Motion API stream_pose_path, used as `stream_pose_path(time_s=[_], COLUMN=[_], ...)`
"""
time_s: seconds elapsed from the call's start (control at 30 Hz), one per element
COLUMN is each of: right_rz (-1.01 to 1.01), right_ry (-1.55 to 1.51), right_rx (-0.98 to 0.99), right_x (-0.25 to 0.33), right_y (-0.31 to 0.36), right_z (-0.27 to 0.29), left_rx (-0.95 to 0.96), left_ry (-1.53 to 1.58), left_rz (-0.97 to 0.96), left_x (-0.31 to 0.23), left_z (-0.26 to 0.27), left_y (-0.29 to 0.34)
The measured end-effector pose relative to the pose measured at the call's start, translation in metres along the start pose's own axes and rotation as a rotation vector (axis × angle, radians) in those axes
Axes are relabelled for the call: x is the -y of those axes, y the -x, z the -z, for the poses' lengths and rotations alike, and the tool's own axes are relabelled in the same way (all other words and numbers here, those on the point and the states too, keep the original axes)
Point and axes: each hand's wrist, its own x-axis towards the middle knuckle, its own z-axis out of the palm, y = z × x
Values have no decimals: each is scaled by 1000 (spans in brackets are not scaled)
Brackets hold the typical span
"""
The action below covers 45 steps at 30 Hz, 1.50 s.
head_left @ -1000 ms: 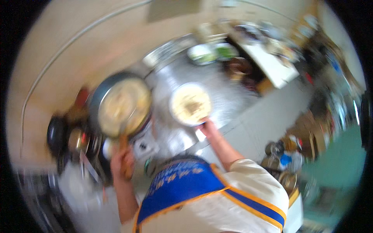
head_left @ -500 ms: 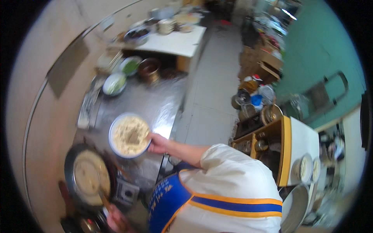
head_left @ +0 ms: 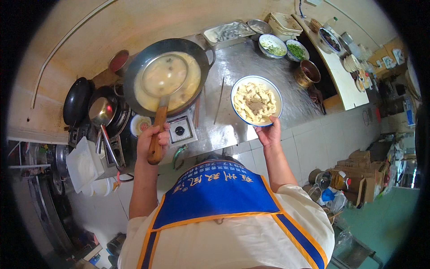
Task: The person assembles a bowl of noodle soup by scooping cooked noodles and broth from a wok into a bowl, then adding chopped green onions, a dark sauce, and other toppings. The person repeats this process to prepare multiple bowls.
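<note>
My left hand (head_left: 151,140) is wrapped round the wooden handle of a large round ladle (head_left: 164,101). The ladle's bowl rests in the pale, cloudy broth of a dark wok (head_left: 130,89); whether it has holes cannot be made out. On the right, my right hand (head_left: 269,132) grips the near rim of a white bowl with a blue edge (head_left: 234,109), thumb on top. Pale yellowish strips (head_left: 251,95) fill this bowl, with a heap of brown powder (head_left: 256,106) on them. It is over the steel counter, near the front edge.
Bowls of chopped greens (head_left: 296,51) and pale pieces (head_left: 272,45) stand at the back right, beside a brass-coloured pot (head_left: 307,74). A thin rod (head_left: 219,101) lies between wok and bowl. Pans (head_left: 103,111) and a small bowl (head_left: 140,125) sit left of my left hand.
The view has swung round, so wok and bowl now appear higher and further right. Both hands keep their hold on the ladle and the bowl.
</note>
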Motion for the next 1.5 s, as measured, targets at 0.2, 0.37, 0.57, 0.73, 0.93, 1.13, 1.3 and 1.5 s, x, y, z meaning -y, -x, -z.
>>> stream_pose_path(time_s=[0.2,0.37,0.57,0.73,0.93,1.13,1.3,1.5], right_rz=[-13,-38,-46,-50,-58,-84,-82,-74], right_ry=[-11,-15,-12,18,35,53,53,57], right_rx=[36,20,58,50,41,-5,60,87], right_x=[2,3,6,7,9,11,13,15], right_y=[-3,-3,-3,-4,-5,-4,-3,-1], right_z=[5,0,-5,-4,-1,0,-1,-3], left_rx=[-12,21,123,-24,55,26,32,98], left_ry=[-256,-99,-76,-26,-173,-218,-219,19], left_rz=[-95,67,182,67,15,35,27,-16], left_x=[24,22,15,24,32,35,35,35], left_z=[-4,0,-2,-11,-12,-3,-1,-1], left_y=[13,3,3,2,5,-9,-10,-7])
